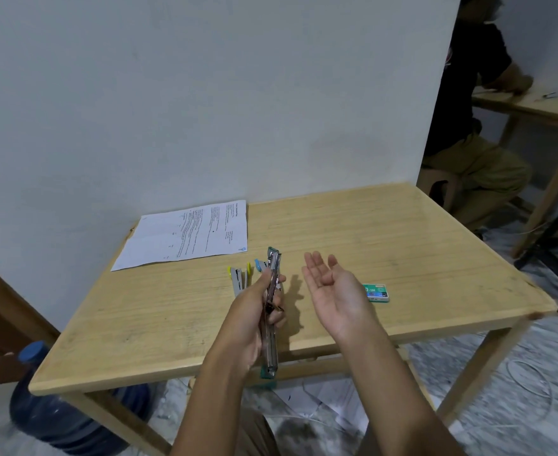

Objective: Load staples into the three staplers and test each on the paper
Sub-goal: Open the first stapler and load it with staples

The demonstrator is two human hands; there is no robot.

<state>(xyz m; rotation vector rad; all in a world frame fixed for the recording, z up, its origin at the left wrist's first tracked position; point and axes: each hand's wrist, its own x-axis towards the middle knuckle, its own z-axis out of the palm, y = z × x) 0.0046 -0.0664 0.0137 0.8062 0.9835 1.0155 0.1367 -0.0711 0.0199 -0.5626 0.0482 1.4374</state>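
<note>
In the head view we look down on a pale wooden table (402, 251) set against a white wall. The left hand (249, 312) is held above the near half of the table, its fingers curled round the middle of a green stapler (273, 274). This stapler is swung wide open, so that its metal channel and its base run in one long line, one end pointing away towards the wall and the other reaching down past the table's near edge. We cannot tell whether staples lie in the channel.

The right hand (333, 284) hovers just beside it, palm turned up and fingers relaxed and spread, holding nothing.

On the table behind the left hand lies a yellow and grey stapler (238, 281). Just to its right we see the tip of a blue stapler (258, 264), mostly hidden by the held one. A small green staple box (377, 292) rests on the table to the right of the right hand, partly covered by the wrist. A printed paper (189, 232) lies flat at the far left corner, by the wall.

Under the table's left side stands a blue water bottle (60, 413). At the far right another person (468, 93) sits at a second table (534, 110).
</note>
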